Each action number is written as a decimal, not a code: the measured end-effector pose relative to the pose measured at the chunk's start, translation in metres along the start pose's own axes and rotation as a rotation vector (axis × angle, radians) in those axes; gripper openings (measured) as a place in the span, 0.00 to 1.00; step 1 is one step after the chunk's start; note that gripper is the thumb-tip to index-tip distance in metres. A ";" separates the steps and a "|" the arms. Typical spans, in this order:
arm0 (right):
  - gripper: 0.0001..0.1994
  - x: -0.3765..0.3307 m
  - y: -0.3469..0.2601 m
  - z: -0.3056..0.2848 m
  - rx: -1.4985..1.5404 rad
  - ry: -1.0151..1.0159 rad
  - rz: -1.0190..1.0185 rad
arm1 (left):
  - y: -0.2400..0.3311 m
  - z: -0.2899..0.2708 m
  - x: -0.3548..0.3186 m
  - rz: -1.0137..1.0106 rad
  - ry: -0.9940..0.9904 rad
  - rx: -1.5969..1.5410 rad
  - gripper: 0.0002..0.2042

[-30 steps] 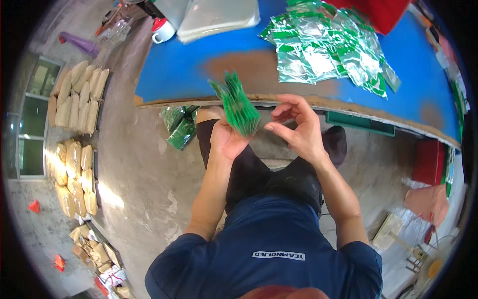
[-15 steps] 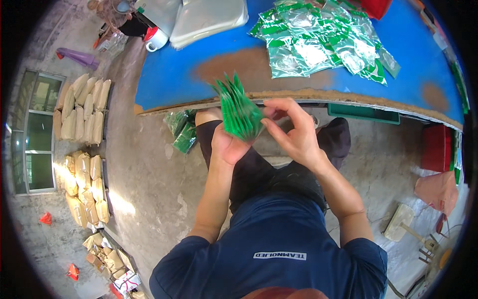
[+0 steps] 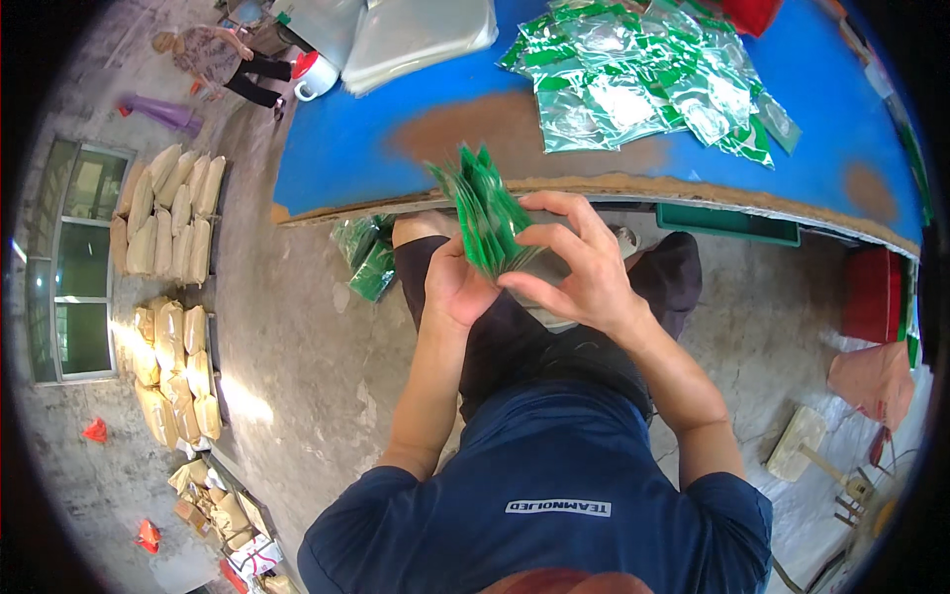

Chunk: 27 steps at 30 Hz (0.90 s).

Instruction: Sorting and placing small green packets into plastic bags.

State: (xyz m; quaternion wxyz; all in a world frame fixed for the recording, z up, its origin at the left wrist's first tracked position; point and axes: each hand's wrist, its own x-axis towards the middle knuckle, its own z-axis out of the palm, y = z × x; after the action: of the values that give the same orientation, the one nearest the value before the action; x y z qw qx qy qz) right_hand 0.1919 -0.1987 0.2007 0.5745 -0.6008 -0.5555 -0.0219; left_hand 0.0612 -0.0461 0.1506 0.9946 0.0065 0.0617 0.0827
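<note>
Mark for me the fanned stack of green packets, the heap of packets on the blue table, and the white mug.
fanned stack of green packets (image 3: 485,208), head view, middle of the fan above the hands.
heap of packets (image 3: 633,84), head view, centre of the pile.
white mug (image 3: 315,77), head view, its side wall.

Bright daylight, glare on foil packets, fisheye bending edges, black rim

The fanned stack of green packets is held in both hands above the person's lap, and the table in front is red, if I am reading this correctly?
Not quite: the table is blue, with a worn brown patch, as the head view shows. The rest holds: the fanned stack of green packets is gripped by the left hand and the right hand above the lap.
</note>
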 end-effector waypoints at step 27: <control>0.20 0.004 0.062 -0.010 -0.116 -0.009 0.430 | -0.023 -0.023 0.004 0.391 0.415 0.780 0.22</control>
State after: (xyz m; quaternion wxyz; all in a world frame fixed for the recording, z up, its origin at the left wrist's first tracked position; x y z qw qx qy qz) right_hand 0.2422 -0.1863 0.1651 0.5278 -0.7376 -0.4150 0.0718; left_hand 0.0662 -0.0678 0.1272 0.8504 0.3738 0.2831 0.2386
